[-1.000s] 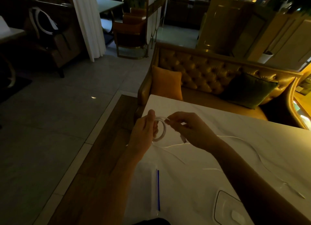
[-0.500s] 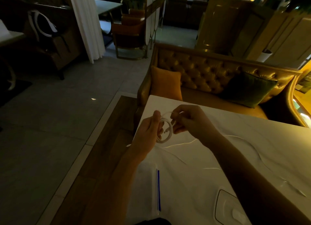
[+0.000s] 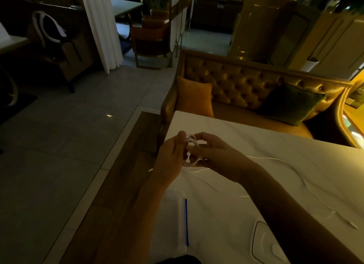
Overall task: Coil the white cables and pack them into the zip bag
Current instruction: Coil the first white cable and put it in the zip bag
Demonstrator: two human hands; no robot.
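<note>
Both hands are raised above the near-left corner of the white marble table (image 3: 266, 145). The left hand (image 3: 171, 159) grips one side of a small coil of white cable (image 3: 192, 152), with the thumb pointing up over the top of the loops. The right hand (image 3: 214, 155) is closed on the opposite side of the same coil, fingers curled around the loops. The coil is held between the two hands, clear of the table surface. A loose white cable (image 3: 291, 168) lies on the table to the right of the hands and runs in a curve toward the table's near-right edge; whether it joins the coil cannot be told. A thinner strand (image 3: 199, 170) lies on the table just below the hands. The zip bag (image 3: 177, 220), clear with a blue seal strip, lies flat on the table near its front edge, under the left forearm. A white rounded tray (image 3: 264, 242) sits on the table to the right of the zip bag, partly hidden by the right forearm.
</note>
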